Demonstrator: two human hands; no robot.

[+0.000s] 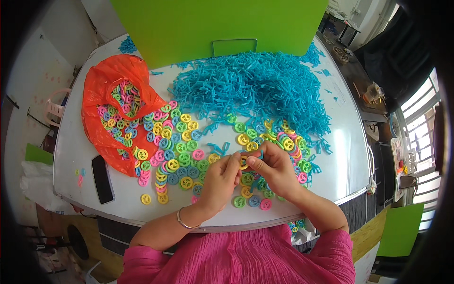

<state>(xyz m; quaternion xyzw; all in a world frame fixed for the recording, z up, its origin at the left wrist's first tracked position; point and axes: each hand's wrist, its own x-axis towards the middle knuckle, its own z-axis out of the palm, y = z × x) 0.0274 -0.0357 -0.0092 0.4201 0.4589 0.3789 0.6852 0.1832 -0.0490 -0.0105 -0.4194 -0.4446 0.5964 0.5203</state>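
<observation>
Looking over the white table (347, 175), we judge that the heap of blue plastic pieces (255, 87) could slump if knocked, and that the gaping red bag (94, 125) could spill onto the scattered wheels (186, 182) if our left forearm (163, 229) caught it. Our left hand (221, 181) and right hand (275, 169) are both pinched on one yellow wheel (242, 165), held between them just above the loose ones, where a slack grip might drop it among its look-alikes, and the small blue piece (261, 155) beside it could slip away too

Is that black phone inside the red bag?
No, the phone lies on the white table, beside the red bag.
</observation>
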